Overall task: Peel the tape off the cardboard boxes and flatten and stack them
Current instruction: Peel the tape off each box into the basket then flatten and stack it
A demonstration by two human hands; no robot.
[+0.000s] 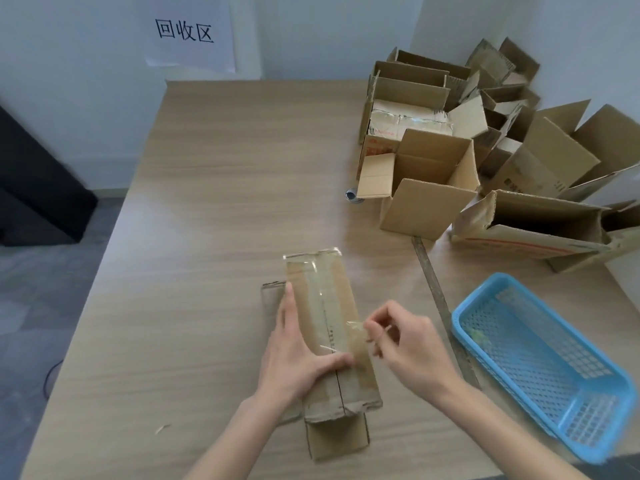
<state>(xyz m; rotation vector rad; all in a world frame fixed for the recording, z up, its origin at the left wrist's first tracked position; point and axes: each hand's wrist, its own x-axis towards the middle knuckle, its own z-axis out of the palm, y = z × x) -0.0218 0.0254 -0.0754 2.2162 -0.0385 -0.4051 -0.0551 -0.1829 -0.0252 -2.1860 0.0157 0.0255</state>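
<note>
A long narrow cardboard box [337, 296] lies on the wooden table [207, 202] in front of me, with its seam facing up. Clear tape [320, 282] runs along that seam and is partly lifted at the near end. My left hand [296, 355] presses flat on the box's left side, thumb across the seam. My right hand [408, 344] pinches the loose end of the tape just right of the box. A pile of opened cardboard boxes [450, 140] fills the far right corner of the table.
A blue plastic basket [540, 358] sits at the right near edge. A metal ruler [440, 299] lies between box and basket. A small dark roll [351, 195] rests beside the box pile. A paper sign [185, 31] hangs on the wall.
</note>
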